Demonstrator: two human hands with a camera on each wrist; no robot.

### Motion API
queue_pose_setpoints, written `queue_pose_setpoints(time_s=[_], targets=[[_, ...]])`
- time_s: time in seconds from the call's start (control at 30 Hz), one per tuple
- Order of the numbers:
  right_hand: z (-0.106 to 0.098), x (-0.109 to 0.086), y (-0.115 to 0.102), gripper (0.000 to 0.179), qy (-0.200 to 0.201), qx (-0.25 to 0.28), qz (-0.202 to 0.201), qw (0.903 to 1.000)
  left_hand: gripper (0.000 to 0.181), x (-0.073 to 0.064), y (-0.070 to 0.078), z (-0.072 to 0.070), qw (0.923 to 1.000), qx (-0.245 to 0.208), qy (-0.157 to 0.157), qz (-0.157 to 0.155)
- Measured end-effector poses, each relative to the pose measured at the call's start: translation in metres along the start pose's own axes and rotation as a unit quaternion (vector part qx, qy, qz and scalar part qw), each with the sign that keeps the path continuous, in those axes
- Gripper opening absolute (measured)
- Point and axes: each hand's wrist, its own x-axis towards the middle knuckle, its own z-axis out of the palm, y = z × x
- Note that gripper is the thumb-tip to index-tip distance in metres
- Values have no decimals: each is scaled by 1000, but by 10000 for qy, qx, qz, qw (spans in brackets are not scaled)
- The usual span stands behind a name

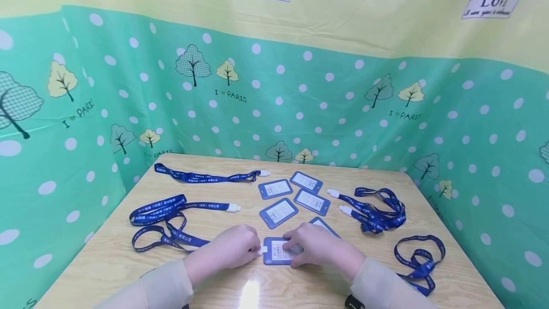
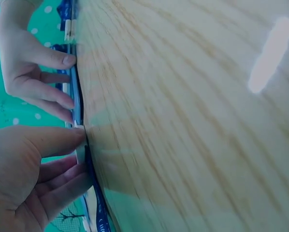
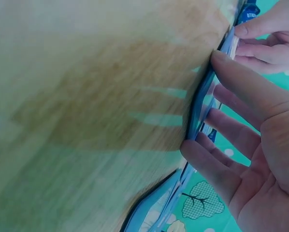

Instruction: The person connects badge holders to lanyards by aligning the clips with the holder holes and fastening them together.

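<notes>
In the head view, a blue ID card holder [image 1: 271, 259] with a white printed card lies near the table's front, its slotted end pointing left. My right hand [image 1: 316, 243] grips it from above, thumb at the near edge and fingers over the face and far side. With thumb and fingers, my left hand [image 1: 235, 248] pinches a white plastic clip [image 1: 264, 249] at the slotted end; whether the clip is fastened cannot be told. From that hand a blue lanyard [image 1: 188, 239] trails left. The left wrist view shows the lanyard strap [image 2: 97, 188] running below the pinching fingers.
Several more card holders, one [image 1: 279, 212] among them, lie beyond my hands. On the left are other blue lanyards [image 1: 206, 177] with white clips; on the right lie more lanyards [image 1: 381, 213] and a loosely looped one [image 1: 422, 266]. A patterned curtain [image 1: 296, 89] hangs behind the wooden table [image 1: 103, 261].
</notes>
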Motion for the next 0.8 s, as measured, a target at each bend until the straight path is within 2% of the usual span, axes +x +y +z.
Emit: queue_pose_setpoints(time_s=[0.23,0.47,0.63,0.8], targets=[[-5,-7,7,41,86,332,-148,9993,6,2,3,-6,9999,-53,138,37],[-24,-13,19,37,699,583,-327,9953,19,6,8,-26,9984,25,562,-80],[-40,-20,24,36,1320,1011,-476,9849,17,11,9,-38,9931,132,1161,83],[-53,-26,26,36,2048,1573,-567,9644,20,16,9,-50,9826,199,1831,256]])
